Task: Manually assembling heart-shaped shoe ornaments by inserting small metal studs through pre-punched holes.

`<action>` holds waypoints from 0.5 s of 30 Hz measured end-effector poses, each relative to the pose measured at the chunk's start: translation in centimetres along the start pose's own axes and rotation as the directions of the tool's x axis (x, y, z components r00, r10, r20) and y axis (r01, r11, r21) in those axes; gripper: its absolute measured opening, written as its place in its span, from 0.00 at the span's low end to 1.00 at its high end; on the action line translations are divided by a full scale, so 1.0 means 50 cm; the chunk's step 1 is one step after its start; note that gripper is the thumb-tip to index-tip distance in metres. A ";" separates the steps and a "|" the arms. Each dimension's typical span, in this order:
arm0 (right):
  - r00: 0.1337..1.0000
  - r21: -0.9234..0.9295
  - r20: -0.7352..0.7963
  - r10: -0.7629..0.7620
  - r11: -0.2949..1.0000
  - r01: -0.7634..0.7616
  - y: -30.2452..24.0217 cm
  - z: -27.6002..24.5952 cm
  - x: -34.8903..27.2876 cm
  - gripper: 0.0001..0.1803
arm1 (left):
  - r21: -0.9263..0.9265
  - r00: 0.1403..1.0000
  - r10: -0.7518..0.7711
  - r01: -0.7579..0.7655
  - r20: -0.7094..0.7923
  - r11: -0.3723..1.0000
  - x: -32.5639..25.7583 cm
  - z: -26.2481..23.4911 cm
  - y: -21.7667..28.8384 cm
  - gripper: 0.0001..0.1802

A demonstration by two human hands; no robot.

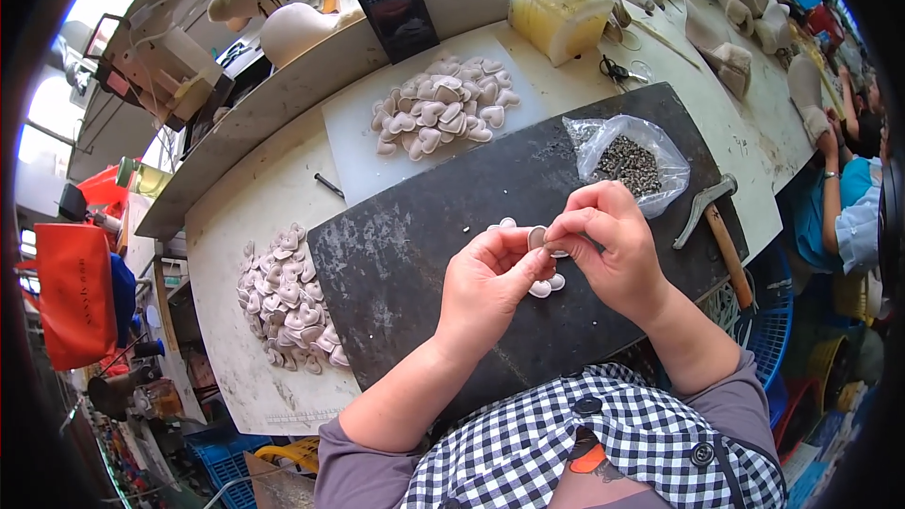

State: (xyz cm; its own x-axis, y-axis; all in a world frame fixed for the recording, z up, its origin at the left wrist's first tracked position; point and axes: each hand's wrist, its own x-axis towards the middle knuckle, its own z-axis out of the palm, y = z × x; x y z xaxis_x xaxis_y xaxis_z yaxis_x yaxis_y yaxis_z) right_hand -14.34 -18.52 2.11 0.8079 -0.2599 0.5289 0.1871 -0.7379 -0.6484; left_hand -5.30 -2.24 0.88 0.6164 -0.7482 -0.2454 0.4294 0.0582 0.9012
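Head view, read from the left edge across: an orange bag (74, 294) hangs at the far left, beside the counter (247, 217); on the pale counter top lies a heap of beige heart-shaped pieces (287, 302), just left of a dark work slab (415, 254); a small black pen-like tool (329, 186) lies above the heap, near the edge of a white cutting board (363, 146); on that board rests a second heap of heart pieces (441, 116), well apart from the first; behind it a dark phone (398, 11) leans upright against the raised ledge. At the centre, over the dark slab, the left hand (490, 287) has its grip pressed together, thumb and fingertips pinching a small heart-shaped piece (537, 238); the right hand (613, 250) meets it from the other side, its grip likewise closed on the same piece, so that the piece sits between both sets of fingertips, raised just above the slab; a few loose heart pieces (547, 285) lie on the slab beneath the hands, partly hidden. Further right, a clear plastic bag of small dark metal bits (627, 162) lies open on the slab, near the right hand; a hammer with wooden handle (721, 231) rests at the slab's right edge; scissors (613, 69) and a yellowish block in clear wrap (558, 11) lie on the counter beyond; another person's arm (844, 212) enters at the far right.
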 end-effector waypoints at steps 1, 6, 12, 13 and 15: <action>1.000 -0.007 -0.016 0.009 1.000 -0.009 0.000 0.003 -0.003 0.08 | 0.005 1.000 0.014 -0.014 -0.003 1.000 -0.001 0.002 0.002 0.14; 1.000 0.011 0.001 0.020 1.000 -0.020 0.003 0.003 0.001 0.08 | 0.005 1.000 0.025 -0.025 0.003 1.000 -0.007 0.005 0.013 0.10; 0.994 -0.122 0.068 -0.081 0.988 0.089 -0.012 0.002 0.001 0.09 | -0.046 0.999 -0.037 0.038 0.011 0.998 -0.011 -0.002 0.013 0.11; 0.992 -0.143 0.088 -0.092 0.984 0.104 -0.016 0.002 0.001 0.10 | -0.058 0.999 -0.033 0.033 0.007 0.998 -0.013 -0.002 0.011 0.10; 0.996 -0.080 0.079 -0.048 0.995 0.055 -0.018 -0.001 -0.007 0.09 | -0.003 1.000 0.001 -0.001 -0.008 1.000 -0.018 -0.001 0.008 0.10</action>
State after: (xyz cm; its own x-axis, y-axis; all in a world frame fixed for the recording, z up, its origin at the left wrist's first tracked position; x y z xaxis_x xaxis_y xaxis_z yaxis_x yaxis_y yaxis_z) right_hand -14.83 -17.79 2.54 0.8398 -0.1738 0.5144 0.1858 -0.7982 -0.5730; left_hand -5.63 -1.52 1.46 0.6223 -0.7425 -0.2478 0.4307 0.0604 0.9005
